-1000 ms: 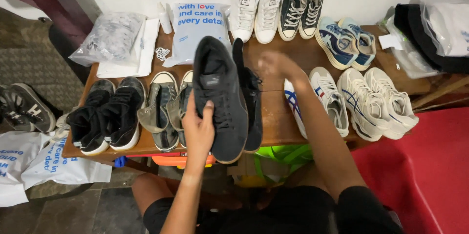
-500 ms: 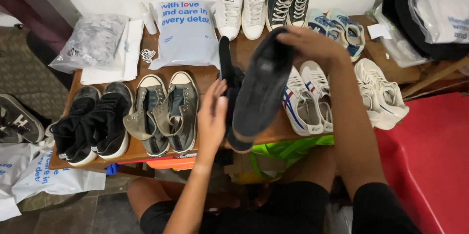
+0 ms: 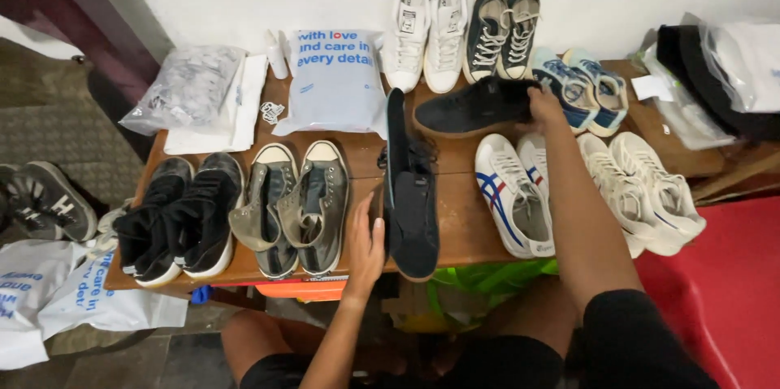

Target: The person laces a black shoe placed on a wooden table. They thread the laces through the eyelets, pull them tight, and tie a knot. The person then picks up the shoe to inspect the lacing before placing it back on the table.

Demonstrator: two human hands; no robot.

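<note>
I sit at a low wooden table (image 3: 455,194) covered with shoes. My left hand (image 3: 366,243) presses flat against a black shoe (image 3: 410,202) that stands on its side at the table's front middle, toe towards me. My right hand (image 3: 544,105) reaches further back and grips the heel of a second black shoe (image 3: 475,109), which lies on its side across the table, toe pointing left. That shoe sits between a white pair with blue and red stripes (image 3: 516,194) and a dark canvas pair (image 3: 504,28) by the wall.
A black pair (image 3: 183,214) and an olive pair (image 3: 292,206) stand at the front left. At the back are a white pair (image 3: 426,28), a printed mailer bag (image 3: 337,80) and a clear plastic bag (image 3: 187,88). A blue pair (image 3: 581,88) and a cream pair (image 3: 650,186) fill the right.
The two black shoes have come apart. My right hand carried one away from me and laid it at the back; my left hand set the other on its side at the front.
</note>
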